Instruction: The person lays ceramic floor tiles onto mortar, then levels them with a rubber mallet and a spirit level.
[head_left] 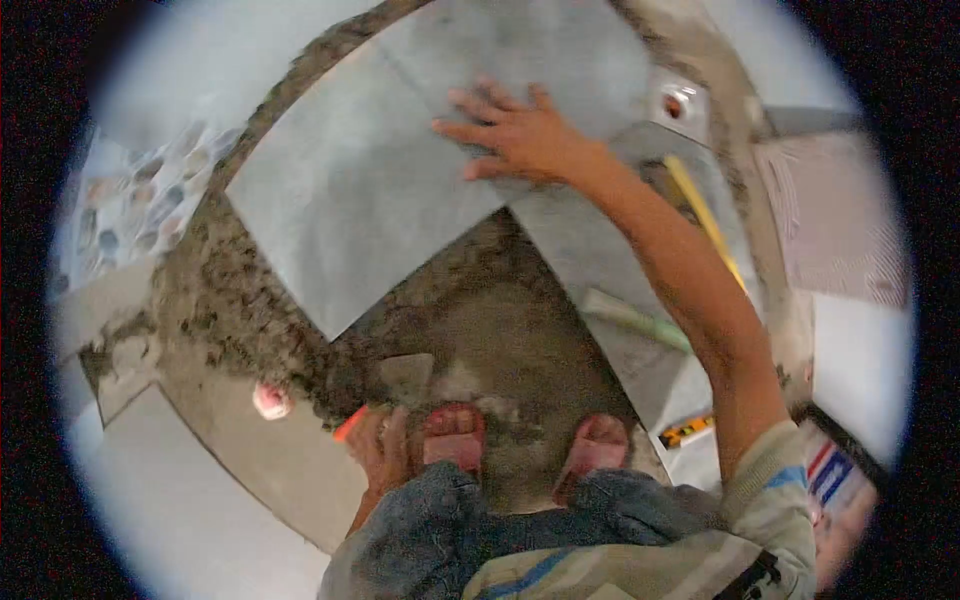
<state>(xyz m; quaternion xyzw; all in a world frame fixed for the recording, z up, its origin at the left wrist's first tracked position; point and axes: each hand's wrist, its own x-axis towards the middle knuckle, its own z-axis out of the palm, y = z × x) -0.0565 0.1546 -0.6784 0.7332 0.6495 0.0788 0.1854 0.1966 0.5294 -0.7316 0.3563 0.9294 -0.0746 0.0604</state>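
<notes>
My right hand (520,138) lies with fingers spread over large grey floor tiles (335,220). Beside it, the nearest tile has its corner over bare, dark mortar (500,300). Low on the left, my left hand (382,442) is closed beside my knee, with an orange piece (350,424) showing at its fingers. A pale, flat blade (406,375), which looks like a trowel's, shows just above that hand. Blur hides whether the blade and orange piece are one tool.
A drain fitting (680,104) sits at the upper right. A yellow strip (703,218), a pale green-white tool (635,320) and a small orange level (686,432) lie on the right-hand tiles. Loose mortar (235,300) and a pink-white lump (271,400) are on the left.
</notes>
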